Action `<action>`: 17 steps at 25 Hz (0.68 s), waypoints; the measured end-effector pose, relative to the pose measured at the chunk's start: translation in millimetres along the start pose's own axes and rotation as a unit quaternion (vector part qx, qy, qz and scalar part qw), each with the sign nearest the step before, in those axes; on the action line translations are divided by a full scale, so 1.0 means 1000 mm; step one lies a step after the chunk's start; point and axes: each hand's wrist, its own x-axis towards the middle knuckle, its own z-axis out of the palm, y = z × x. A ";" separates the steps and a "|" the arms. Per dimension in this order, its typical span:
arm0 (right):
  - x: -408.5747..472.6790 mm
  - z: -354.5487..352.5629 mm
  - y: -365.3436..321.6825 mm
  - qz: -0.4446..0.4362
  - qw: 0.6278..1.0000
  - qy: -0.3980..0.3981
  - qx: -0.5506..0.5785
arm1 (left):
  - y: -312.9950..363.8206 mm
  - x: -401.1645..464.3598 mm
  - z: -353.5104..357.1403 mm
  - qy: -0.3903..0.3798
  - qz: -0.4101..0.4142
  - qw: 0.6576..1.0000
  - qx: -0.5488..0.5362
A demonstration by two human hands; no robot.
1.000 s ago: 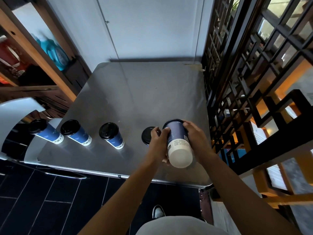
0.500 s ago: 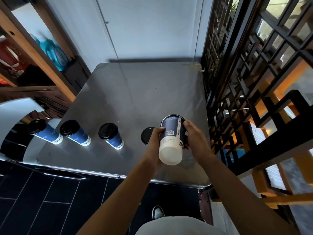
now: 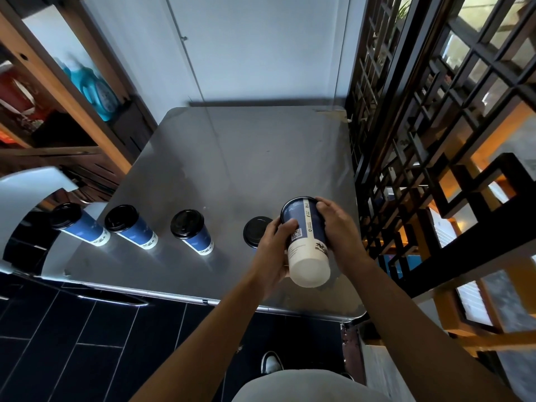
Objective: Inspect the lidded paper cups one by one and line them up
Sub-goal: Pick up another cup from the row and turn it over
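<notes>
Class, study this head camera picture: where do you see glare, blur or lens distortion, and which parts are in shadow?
Head view: the metal table shows soft glare, brightest beneath the standing cups; the wide lens bends the lattice screen and leans the cups outward; the blue bottle on the shelf is blurred; the floor lies in shadow; the held cup and both hands are fairly sharp.

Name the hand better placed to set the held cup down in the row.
Probably the right hand: it wraps the tilted cup near its lid, and the open table lies on its side. The left hand supports from the side.
</notes>
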 end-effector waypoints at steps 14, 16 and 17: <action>-0.014 -0.021 0.010 0.039 0.990 -0.123 -0.063 | -0.003 0.008 -0.013 0.017 0.035 0.996 0.075; -0.019 -0.035 0.022 0.059 0.964 -0.193 -0.175 | -0.007 0.012 -0.025 -0.001 0.032 0.993 0.110; -0.017 -0.041 0.031 0.059 0.953 -0.198 -0.219 | -0.011 0.013 -0.029 -0.016 0.022 0.992 0.124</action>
